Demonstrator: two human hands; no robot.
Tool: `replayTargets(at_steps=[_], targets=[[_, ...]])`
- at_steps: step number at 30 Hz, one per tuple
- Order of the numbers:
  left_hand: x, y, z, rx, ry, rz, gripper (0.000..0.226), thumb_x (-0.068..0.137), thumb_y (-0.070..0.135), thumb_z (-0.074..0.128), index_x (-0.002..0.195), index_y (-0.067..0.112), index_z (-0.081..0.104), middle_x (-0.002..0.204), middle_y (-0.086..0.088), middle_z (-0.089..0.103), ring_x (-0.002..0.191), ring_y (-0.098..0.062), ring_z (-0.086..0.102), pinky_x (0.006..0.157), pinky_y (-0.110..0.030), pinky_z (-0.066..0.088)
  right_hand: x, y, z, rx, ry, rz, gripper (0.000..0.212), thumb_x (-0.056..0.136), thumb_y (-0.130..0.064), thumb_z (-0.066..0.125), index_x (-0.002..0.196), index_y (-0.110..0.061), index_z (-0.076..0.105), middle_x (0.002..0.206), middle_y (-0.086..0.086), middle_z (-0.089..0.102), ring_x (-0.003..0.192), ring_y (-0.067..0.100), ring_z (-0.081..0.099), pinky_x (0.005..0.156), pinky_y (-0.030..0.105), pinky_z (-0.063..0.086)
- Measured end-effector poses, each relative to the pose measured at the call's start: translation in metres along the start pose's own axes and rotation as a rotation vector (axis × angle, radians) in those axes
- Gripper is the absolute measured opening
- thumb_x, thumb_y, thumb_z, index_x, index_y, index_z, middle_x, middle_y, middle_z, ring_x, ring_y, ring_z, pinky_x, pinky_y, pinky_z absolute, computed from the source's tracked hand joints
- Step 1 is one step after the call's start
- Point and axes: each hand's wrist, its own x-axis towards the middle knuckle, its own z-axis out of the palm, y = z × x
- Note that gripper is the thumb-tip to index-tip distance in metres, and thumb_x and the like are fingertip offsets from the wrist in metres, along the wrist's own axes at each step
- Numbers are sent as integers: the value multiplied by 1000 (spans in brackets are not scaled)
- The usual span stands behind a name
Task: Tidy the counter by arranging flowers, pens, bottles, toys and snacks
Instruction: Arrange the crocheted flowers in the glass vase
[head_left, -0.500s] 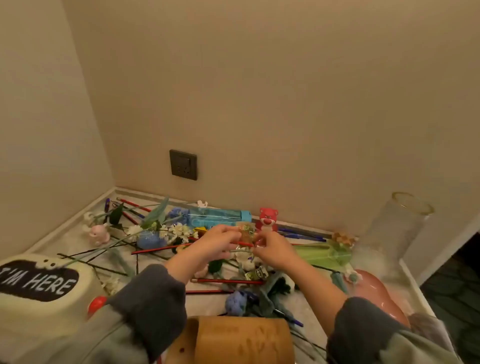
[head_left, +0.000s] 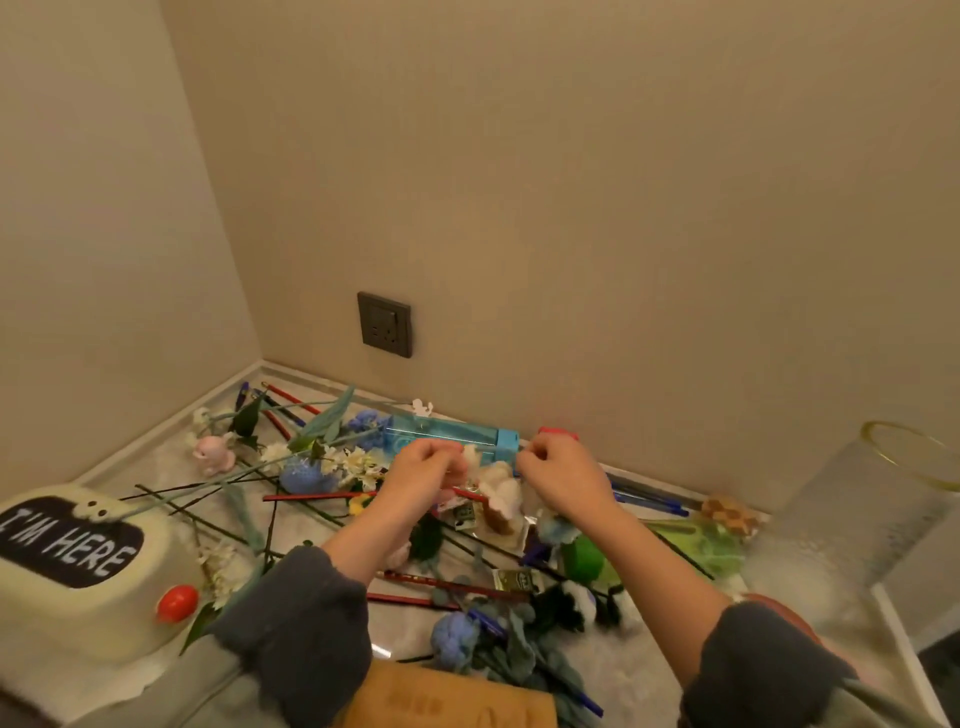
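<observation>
**Tidying barely begun**

We had the left hand (head_left: 423, 480) and right hand (head_left: 566, 480) in a curled grip, pinching a pale packet (head_left: 500, 491) between them above the counter (head_left: 150, 467). Flowers (head_left: 306, 475), pens (head_left: 447, 584) and a bottle (head_left: 447, 434) lay scattered, and the vase (head_left: 872, 519) seemed empty. Nearly all the sorting was left.
</observation>
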Motion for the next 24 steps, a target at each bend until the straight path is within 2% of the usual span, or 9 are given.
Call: replayTargets(at_steps=[4,8,11,15,18,20,22,23,24], targets=[[-7,12,-3,-60,59,103,17,98,14,46,101,17,63,89,-4,70,87,-16,67,83,-34,55,6,-20,-21,381,99,63,23,88,-17,53,80,-2,69,68,8,59,60,17,48,55,30,37],[-13,18,-9,-41,-56,66,18,99,14,48,109,17,62,95,-1,74,89,-16,72,87,-34,56,0,-45,-34,784,67,127,18,92,-10,52,86,-6,69,71,5,56,63,16,49,50,25,42],[-19,20,-8,-27,-189,44,20,100,17,48,115,19,60,101,-2,74,93,-15,72,86,-31,56,0,-62,-37,925,35,115,21,92,-7,52,79,-12,68,70,4,56,63,16,50,56,27,44],[-31,25,-2,-164,-300,-2,28,102,29,40,118,17,59,104,-8,74,99,-22,70,89,-34,53,2,-81,-38,1186,-53,214,25,92,-8,52,68,-11,56,60,2,49,51,14,45,45,21,40],[-39,27,-10,-230,-309,-54,42,102,43,28,118,17,58,108,-9,72,103,-24,68,91,-35,52,6,-93,-33,1415,-128,297,29,95,-12,49,66,-11,53,60,2,49,56,17,47,57,29,45],[-44,27,-18,-210,-310,-50,43,102,42,27,118,15,58,108,-10,71,103,-26,67,95,-38,49,7,-103,-26,1515,-138,323,30,96,-12,49,67,-9,54,55,1,51,57,17,50,62,31,46],[-47,24,-28,-176,-269,-16,35,102,33,34,115,13,59,94,-6,72,86,-21,69,82,-35,55,6,-116,-15,1575,-158,331,30,97,-13,48,69,-9,55,53,1,52,57,17,51,61,30,47],[-47,23,-33,-131,-231,13,32,101,29,37,114,10,59,83,-3,69,70,-16,65,65,-29,54,5,-122,-10,1605,-181,334,28,98,-13,48,71,-9,56,57,2,53,59,17,52,62,30,48],[-48,21,-39,-67,-191,44,30,101,26,39,113,8,60,73,-1,61,55,-11,55,51,-24,44,4,-127,-4,1627,-210,340,26,98,-14,48,75,-8,57,62,3,54,62,17,54,64,31,49]])
